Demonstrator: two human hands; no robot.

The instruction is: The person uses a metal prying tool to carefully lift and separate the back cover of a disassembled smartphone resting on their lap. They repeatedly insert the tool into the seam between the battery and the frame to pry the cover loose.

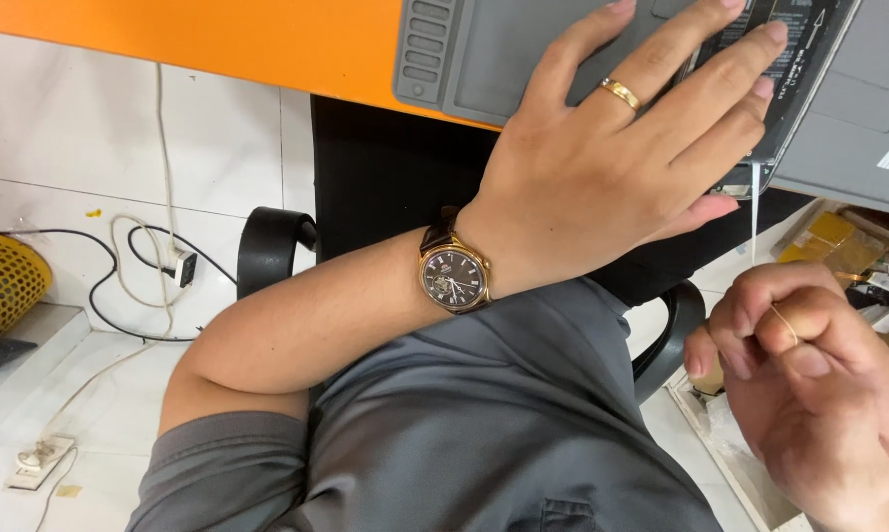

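- A left hand, with a gold ring and a brown-dialled wristwatch, lay flat with its fingers spread on a dark slab-like device, at the near edge of a grey work mat on an orange table.
- The device overhung the mat's near edge, pinned under the fingertips rather than gripped.
- The right hand, below the table edge, was closed, thumb and forefinger pinching a thin pale strip that ran taut and almost straight up to the device's near corner.
- The strip looked light, soft and easily snapped, best held close to the fingertips; the device seemed stiff, smooth and probably fragile.
- Cables and a yellow basket lay on the white tiled floor.
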